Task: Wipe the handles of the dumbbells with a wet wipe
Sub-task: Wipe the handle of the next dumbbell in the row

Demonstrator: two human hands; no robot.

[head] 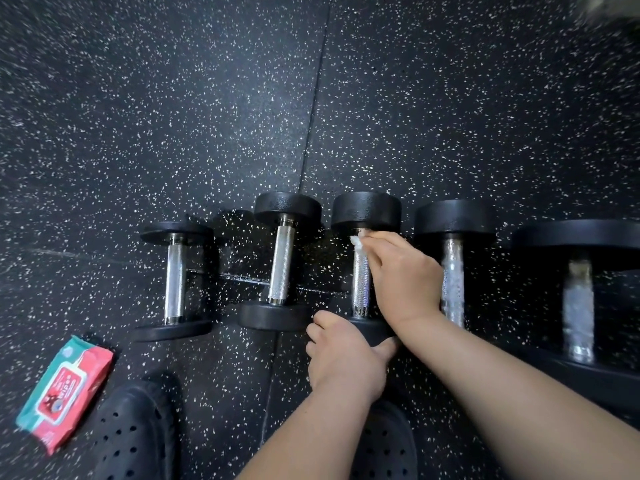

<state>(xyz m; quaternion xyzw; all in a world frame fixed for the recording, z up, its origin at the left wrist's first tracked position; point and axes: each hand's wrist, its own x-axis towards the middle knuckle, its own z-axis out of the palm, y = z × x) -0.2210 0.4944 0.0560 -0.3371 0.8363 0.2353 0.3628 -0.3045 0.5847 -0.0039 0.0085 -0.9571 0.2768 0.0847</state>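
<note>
The middle dumbbell lies on the floor mat with its handle running straight away from me. My right hand pinches the wet wipe against the handle's far end, so I judge the stroke should come back toward me. My left hand grips the near head, which it mostly covers, and the right palm hides the handle's right side.

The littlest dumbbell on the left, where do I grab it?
Grab the leftmost dumbbell by its shiny handle, from above. It lies flat and its black discs lift the bar off the floor, so fingers can likely curl under.
</note>
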